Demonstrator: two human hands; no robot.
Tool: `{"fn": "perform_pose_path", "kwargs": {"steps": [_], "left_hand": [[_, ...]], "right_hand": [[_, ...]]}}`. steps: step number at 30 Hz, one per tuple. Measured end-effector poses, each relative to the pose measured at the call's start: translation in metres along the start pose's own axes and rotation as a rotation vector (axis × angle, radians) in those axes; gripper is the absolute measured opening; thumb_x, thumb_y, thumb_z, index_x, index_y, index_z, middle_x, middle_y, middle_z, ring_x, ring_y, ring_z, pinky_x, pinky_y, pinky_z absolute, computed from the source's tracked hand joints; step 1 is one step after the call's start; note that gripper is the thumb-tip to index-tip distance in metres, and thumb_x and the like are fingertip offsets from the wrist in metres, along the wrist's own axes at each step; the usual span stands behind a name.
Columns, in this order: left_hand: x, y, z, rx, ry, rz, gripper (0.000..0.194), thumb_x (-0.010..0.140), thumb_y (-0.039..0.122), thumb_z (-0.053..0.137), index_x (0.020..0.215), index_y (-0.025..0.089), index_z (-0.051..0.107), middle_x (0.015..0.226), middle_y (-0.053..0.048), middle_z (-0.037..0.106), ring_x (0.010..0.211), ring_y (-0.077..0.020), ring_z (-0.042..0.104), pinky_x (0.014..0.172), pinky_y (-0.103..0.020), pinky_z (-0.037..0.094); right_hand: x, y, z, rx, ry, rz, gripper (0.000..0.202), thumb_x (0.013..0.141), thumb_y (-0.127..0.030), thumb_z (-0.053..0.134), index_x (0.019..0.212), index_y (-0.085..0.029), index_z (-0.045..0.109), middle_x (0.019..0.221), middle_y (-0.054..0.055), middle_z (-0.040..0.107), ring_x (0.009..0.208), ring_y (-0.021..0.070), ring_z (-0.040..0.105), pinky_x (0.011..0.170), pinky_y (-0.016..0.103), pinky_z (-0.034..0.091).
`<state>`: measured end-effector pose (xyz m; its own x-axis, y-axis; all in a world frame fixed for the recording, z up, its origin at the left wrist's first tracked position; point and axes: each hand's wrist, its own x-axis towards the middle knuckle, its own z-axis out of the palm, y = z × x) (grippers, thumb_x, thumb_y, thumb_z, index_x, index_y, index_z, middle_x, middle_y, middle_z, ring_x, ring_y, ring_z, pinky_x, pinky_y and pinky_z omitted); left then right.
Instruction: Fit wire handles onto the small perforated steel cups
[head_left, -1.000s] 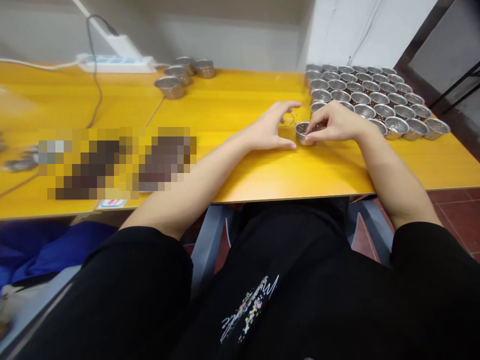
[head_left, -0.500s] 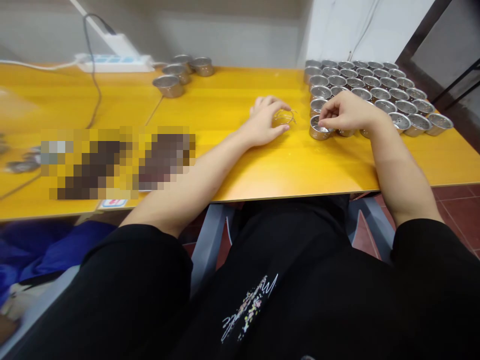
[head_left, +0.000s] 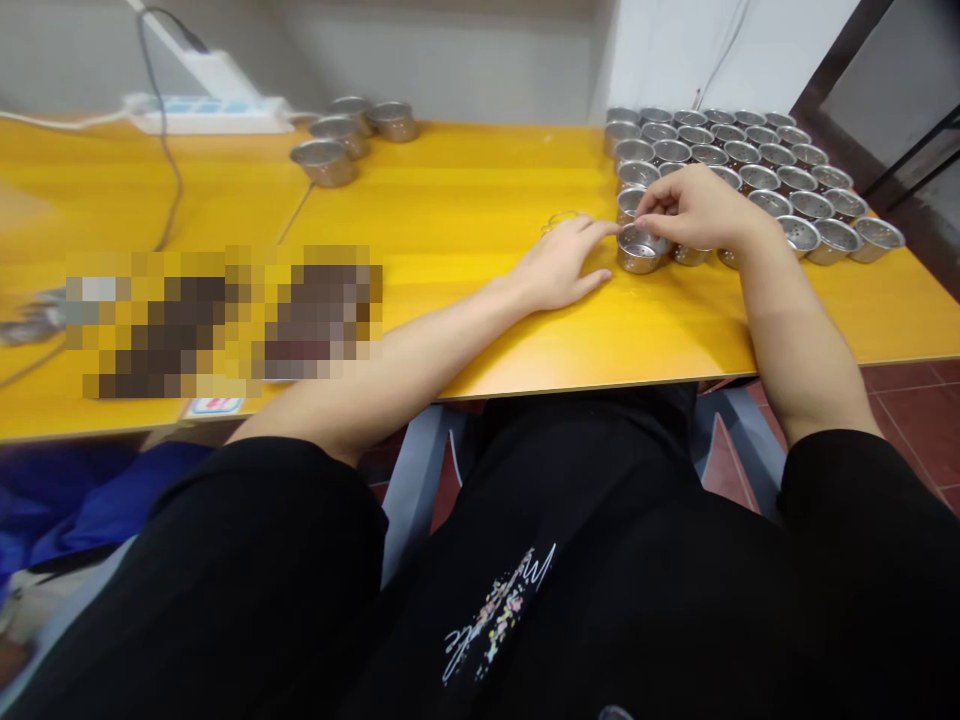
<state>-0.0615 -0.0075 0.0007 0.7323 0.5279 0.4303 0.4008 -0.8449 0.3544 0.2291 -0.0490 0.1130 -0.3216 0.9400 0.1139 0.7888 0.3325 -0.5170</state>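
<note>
My left hand lies low over the yellow table with thumb and fingers apart, holding nothing. Its index fingertip comes right up to the left rim of a small perforated metal cup; I cannot tell whether they touch. Above that same cup, my right hand has thumb and index finger pinched together at the inner back of the opening. Whatever sits in the pinch is too small to make out. Thin wire pieces lie on the table just behind my left hand.
Rows of similar metal cups fill the table's right side. Several more cups stand at the back left, beside a white power strip with a dark cable. Blurred-out dark items lie left of my forearm.
My left hand has moved right and slightly nearer me, away from the wire pieces and up to the cup. The right hand stays pinched over the cup. The view has shifted slightly.
</note>
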Motion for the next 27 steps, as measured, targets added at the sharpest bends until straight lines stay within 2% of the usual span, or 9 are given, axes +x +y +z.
{"fn": "perform_pose_path", "kwargs": {"steps": [6,11,13,15,19,23,27], "left_hand": [[-0.003,0.014,-0.004,-0.058,-0.049,0.073,0.066,0.112,0.038,0.072,0.177,0.027,0.073,0.174,-0.02,0.073,0.166,-0.0482,0.07,0.15,-0.071,0.052],[-0.003,0.012,-0.009,-0.062,-0.053,0.044,0.075,0.109,0.042,0.074,0.183,0.027,0.069,0.178,-0.02,0.072,0.169,-0.0504,0.067,0.152,-0.073,0.049],[-0.002,0.005,-0.015,-0.042,-0.006,-0.017,0.073,0.109,0.045,0.076,0.179,0.026,0.071,0.179,-0.02,0.073,0.171,-0.0516,0.065,0.154,-0.074,0.047],[-0.002,-0.008,-0.023,-0.01,0.069,-0.11,0.062,0.111,0.047,0.076,0.169,0.026,0.078,0.174,-0.02,0.075,0.169,-0.0516,0.064,0.154,-0.075,0.046],[-0.005,-0.041,-0.034,0.044,0.165,-0.318,0.041,0.109,0.045,0.079,0.147,0.03,0.086,0.156,-0.018,0.083,0.155,-0.0471,0.071,0.149,-0.072,0.054],[-0.008,-0.061,-0.035,0.108,0.106,-0.463,0.039,0.105,0.043,0.082,0.141,0.029,0.086,0.144,-0.019,0.088,0.143,-0.0452,0.078,0.14,-0.07,0.063],[-0.006,-0.059,-0.034,0.104,0.088,-0.519,0.04,0.104,0.042,0.082,0.141,0.028,0.087,0.149,-0.019,0.09,0.148,-0.0487,0.079,0.142,-0.073,0.061]], "right_hand": [[0.002,0.003,0.003,0.051,0.039,0.009,0.02,0.101,-0.036,0.106,0.098,-0.029,0.087,0.082,0.001,0.084,0.091,0.024,0.063,0.09,0.044,0.052],[0.001,0.007,-0.001,0.07,0.033,0.029,0.024,0.096,-0.037,0.11,0.098,-0.03,0.088,0.077,0.001,0.082,0.091,0.0256,0.063,0.087,0.045,0.052],[0.001,0.011,-0.002,0.078,0.035,0.033,0.023,0.096,-0.036,0.11,0.098,-0.03,0.088,0.076,0.001,0.082,0.089,0.0255,0.063,0.085,0.045,0.052],[0.002,0.014,-0.003,0.087,0.042,0.038,0.022,0.097,-0.035,0.109,0.096,-0.029,0.087,0.075,0.002,0.082,0.088,0.0249,0.063,0.084,0.045,0.052],[0.003,0.019,-0.004,0.107,0.059,0.048,0.024,0.094,-0.034,0.111,0.095,-0.029,0.087,0.076,0.003,0.083,0.089,0.0251,0.067,0.088,0.047,0.055],[0.002,0.019,-0.004,0.132,0.069,0.062,0.026,0.091,-0.034,0.113,0.093,-0.031,0.087,0.076,0.002,0.083,0.089,0.0259,0.067,0.09,0.048,0.057],[0.002,0.02,-0.003,0.185,0.085,0.071,0.032,0.086,-0.036,0.116,0.09,-0.033,0.085,0.075,0.001,0.082,0.09,0.0275,0.067,0.09,0.05,0.061]]}}
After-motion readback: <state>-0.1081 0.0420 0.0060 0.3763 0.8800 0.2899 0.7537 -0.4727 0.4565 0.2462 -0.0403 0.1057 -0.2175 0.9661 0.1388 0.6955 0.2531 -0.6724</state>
